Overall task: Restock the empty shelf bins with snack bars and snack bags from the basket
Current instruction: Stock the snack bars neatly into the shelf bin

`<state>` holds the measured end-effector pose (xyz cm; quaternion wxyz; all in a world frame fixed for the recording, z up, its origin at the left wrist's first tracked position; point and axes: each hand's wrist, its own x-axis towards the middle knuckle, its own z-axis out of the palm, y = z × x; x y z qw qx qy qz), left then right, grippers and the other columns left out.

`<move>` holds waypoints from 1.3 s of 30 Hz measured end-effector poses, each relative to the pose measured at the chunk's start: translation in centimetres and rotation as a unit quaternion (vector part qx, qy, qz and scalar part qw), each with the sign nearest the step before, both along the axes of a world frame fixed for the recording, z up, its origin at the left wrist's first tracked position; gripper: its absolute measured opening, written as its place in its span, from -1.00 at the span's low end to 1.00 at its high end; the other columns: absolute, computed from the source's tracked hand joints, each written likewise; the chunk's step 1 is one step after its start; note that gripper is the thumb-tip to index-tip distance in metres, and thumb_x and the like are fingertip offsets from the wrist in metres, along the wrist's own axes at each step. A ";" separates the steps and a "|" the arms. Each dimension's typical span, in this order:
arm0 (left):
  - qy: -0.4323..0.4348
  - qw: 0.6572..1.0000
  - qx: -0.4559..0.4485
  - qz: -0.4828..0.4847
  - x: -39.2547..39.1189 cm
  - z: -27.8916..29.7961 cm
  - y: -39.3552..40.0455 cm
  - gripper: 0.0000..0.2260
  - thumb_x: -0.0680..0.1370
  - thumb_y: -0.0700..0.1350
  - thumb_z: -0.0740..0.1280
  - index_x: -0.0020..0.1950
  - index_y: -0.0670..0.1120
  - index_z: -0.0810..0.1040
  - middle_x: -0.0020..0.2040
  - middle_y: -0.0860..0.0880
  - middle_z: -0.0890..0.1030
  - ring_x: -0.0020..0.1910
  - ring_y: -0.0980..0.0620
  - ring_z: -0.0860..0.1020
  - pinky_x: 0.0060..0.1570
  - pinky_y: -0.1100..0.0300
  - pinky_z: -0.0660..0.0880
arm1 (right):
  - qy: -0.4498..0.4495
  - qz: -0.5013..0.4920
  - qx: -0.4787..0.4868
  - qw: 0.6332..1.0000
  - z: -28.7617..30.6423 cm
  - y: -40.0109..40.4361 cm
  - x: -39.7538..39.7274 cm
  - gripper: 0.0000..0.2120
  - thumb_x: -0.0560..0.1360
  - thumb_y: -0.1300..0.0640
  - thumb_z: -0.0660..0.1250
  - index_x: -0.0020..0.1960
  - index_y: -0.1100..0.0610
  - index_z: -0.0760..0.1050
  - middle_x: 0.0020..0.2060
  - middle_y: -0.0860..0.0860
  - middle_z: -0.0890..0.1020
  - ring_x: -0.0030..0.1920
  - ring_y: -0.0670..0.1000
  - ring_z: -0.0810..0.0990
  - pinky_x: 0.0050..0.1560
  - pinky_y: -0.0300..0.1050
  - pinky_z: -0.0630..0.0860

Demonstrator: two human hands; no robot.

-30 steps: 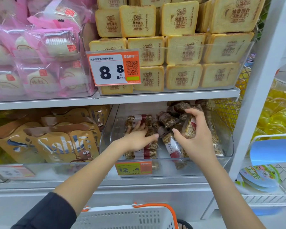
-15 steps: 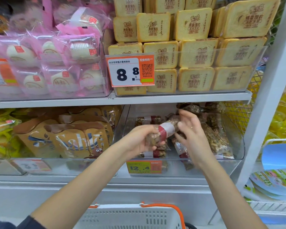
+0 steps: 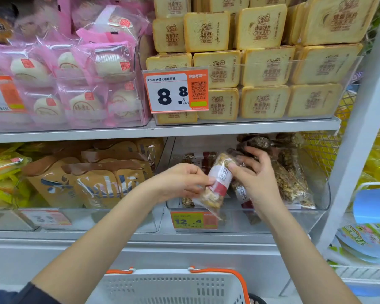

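In front of the bin (image 3: 316,207), both hands, left (image 3: 180,183) and right (image 3: 253,178), pinch one bar (image 3: 217,183) between curled fingers.

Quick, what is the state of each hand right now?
Left hand: pinches the clear-wrapped granola bar with the red and white label.
Right hand: holds the same bar's upper part.

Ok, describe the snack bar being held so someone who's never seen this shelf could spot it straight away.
Find the lower shelf's right-hand clear bin, above the orange 12.4 price tag. In front of it the left hand and right hand hold one snack bar tilted. Unlike the bars lying in the bin, it is lifted, its white-and-red band facing out.
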<state>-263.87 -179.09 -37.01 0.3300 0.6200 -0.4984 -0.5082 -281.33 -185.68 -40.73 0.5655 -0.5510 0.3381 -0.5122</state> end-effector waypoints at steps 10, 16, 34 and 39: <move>-0.085 0.965 -0.150 0.199 -1.1 -3.1 -0.7 -0.83 0.45 -0.11 0.44 -0.15 -0.08 0.44 -0.11 -0.09 0.62 -0.11 0.02 0.64 -0.05 0.08 0.60 | 0.212 0.094 -0.048 0.971 -0.7 0.0 1.0 -0.70 0.50 0.20 0.38 0.19 -0.06 0.53 -0.09 -0.06 0.66 -0.19 -0.07 0.66 -0.17 0.00 0.65; -0.426 0.840 -0.334 0.042 0.5 -3.4 1.5 -0.89 0.56 -0.15 0.28 0.04 -0.08 0.56 -0.03 0.04 0.58 0.02 0.06 0.51 0.05 0.13 0.47 | 0.419 0.185 -0.090 0.885 -0.9 -1.9 0.5 -0.75 0.47 0.15 0.42 0.15 0.03 0.61 -0.14 -0.13 0.62 -0.26 -0.20 0.53 -0.21 -0.38 0.46; -0.603 0.752 -0.255 -0.074 0.1 -6.9 2.4 -0.41 0.62 0.17 -0.21 -0.02 0.06 0.62 -0.14 0.09 0.62 -0.11 0.03 0.57 -0.02 0.15 0.29 | 0.571 0.205 -0.138 0.783 -3.1 -2.5 3.5 -0.53 0.55 0.29 0.13 0.41 -0.01 0.39 0.41 0.07 0.40 0.39 0.08 0.37 0.36 -0.16 0.30; -0.476 0.864 -0.131 -0.102 -1.2 -5.9 -0.4 -0.53 0.65 0.07 -0.02 0.49 -0.11 0.23 0.46 -0.08 0.31 0.42 -0.05 0.27 0.37 0.09 0.25 | 0.544 0.228 -0.134 0.796 -2.7 -3.1 2.9 -0.47 0.50 0.38 0.07 0.35 -0.03 0.46 0.35 -0.01 0.48 0.37 0.02 0.41 0.37 -0.16 0.32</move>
